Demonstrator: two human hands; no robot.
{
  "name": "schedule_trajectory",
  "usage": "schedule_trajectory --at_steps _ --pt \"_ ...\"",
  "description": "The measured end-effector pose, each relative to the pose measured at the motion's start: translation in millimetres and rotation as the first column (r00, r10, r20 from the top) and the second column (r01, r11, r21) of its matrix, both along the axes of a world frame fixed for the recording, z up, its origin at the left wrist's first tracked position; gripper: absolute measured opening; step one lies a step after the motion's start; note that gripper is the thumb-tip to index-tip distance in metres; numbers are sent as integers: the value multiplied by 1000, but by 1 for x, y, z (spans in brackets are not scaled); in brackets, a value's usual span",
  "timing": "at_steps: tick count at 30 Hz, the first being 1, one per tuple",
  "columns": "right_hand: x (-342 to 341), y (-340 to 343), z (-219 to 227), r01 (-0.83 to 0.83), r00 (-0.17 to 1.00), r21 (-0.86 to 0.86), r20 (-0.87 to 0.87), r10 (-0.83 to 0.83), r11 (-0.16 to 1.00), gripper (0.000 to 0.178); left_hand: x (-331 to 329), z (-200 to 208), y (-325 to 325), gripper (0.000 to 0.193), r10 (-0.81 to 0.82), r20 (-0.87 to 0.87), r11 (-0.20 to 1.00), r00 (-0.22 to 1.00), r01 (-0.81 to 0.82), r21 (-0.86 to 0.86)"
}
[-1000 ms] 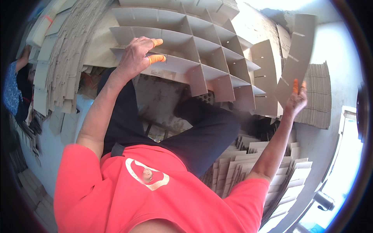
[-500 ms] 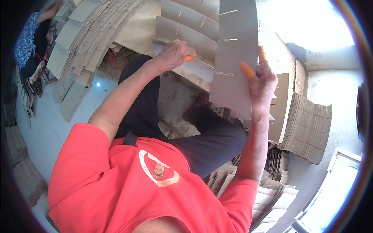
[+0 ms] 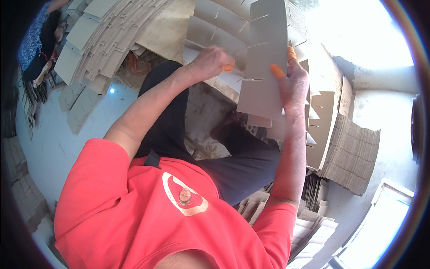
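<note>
My right hand (image 3: 293,83) grips a slotted cardboard strip (image 3: 264,58) by its right edge, orange covers on the thumb and a finger. The strip stands tilted, its slots along the left side meeting other cardboard dividers (image 3: 204,32) that stand in rows on the work surface. Close beside the rows, my left hand (image 3: 210,64) is closed with fingers curled, an orange cover showing on one. It is slightly smeared by motion, and whatever lies inside the fingers is hidden.
Overlapping slotted cardboard sheets (image 3: 107,40) lie at the far left, near another person (image 3: 38,49) in a patterned blue garment. A bundled cardboard stack (image 3: 351,152) stands at the right. More cardboard pieces (image 3: 309,228) lie at the lower right. My bent legs (image 3: 237,168) sit below the work surface.
My right hand and the cardboard strip have shifted left and a little away from me. My left hand has moved slightly right, still closed.
</note>
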State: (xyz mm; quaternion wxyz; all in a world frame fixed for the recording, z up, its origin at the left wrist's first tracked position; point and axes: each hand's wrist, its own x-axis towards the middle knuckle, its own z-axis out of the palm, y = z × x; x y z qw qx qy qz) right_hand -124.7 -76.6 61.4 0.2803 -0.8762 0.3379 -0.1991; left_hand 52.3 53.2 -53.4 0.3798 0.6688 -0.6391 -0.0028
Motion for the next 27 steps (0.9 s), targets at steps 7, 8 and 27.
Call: schedule_trajectory --at_steps 7,8,27 --pt "15 -3 -6 -148 988 33 53 146 988 51 -3 3 -4 11 24 -18 1000 1000 -24 18" --pt "16 -1 -1 -112 994 2 3 112 994 51 -5 5 -5 11 20 -20 1000 1000 -20 14" --pt "36 -4 -61 -310 878 -120 -418 235 943 21 -6 8 -13 13 -61 -32 991 998 64 119"
